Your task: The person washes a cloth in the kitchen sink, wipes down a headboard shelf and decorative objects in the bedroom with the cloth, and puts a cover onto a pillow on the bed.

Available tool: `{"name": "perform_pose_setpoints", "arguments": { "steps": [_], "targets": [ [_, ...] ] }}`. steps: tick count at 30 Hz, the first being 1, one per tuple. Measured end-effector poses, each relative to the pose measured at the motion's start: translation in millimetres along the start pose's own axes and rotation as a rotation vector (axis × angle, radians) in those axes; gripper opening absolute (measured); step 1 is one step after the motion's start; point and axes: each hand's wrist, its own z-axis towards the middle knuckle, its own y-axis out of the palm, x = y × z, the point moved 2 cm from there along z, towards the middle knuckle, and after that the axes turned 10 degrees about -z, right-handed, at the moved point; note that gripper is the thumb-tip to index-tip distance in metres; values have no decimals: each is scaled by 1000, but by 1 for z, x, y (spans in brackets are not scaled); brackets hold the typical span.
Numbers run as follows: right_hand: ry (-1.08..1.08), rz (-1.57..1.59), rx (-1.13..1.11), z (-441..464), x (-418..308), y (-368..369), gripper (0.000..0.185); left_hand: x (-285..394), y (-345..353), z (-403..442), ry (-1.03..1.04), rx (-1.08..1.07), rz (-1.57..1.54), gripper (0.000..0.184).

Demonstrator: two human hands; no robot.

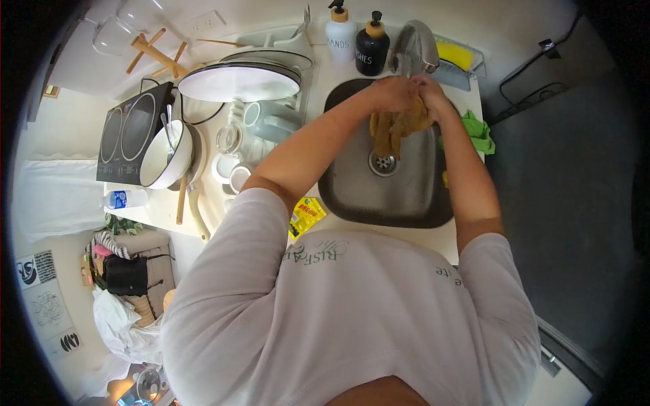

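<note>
My left hand and my right hand are close together under the metal faucet, at the far end of the sink. Both are closed on a brown cloth, which hangs down into the basin towards the drain. Water appears to run from the faucet by my left hand. The fingers are partly hidden by the cloth and by each other.
Two pump bottles stand behind the sink. A green cloth lies to its right, and a yellow packet near its left front corner. Further left are plates, mugs, a white bowl and a cooktop.
</note>
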Motion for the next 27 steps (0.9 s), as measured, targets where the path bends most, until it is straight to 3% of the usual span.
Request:
{"name": "perform_pose_setpoints", "arguments": {
  "steps": [3, 6, 9, 10, 13, 15, 19, 21, 22, 24, 27],
  "targets": [
    [184, 498, -180, -37, 34, 23, 44, 21, -16, -20, -96, 99, -305, 36],
    [179, 569, -25, -63, 60, 37, 45, -4, -11, -20, -209, 284, -1013, 29],
    [229, 574, 37, -97, 43, 35, 44, -42, 2, -27, -277, 427, -1369, 25],
    [170, 464, 127, -99, 37, 32, 44, -53, 9, -33, -310, 429, -1423, 30],
    [-8, 140, 345, -104, 17, 34, 43, -118, 84, -17, -448, 639, -920, 34],
    [-138, -67, 419, -111, -5, 50, 41, -68, 94, -34, -453, 489, -1196, 43],
    [-203, -63, 353, -112, -22, 73, 46, -12, 104, -45, -214, 320, -2027, 65],
    [-150, -56, 369, -115, -25, 75, 47, 4, 92, -58, -347, 292, -2309, 57],
    [-243, -251, 452, -114, -22, 71, 47, 9, 87, -61, -413, 273, -2447, 53],
    [-426, -643, 613, -111, -3, 65, 50, -8, 86, -50, -376, 316, -2315, 46],
    [-143, 269, 509, -128, 24, 78, 64, -18, 77, -42, -372, 427, -1890, 36]
  ]
}}
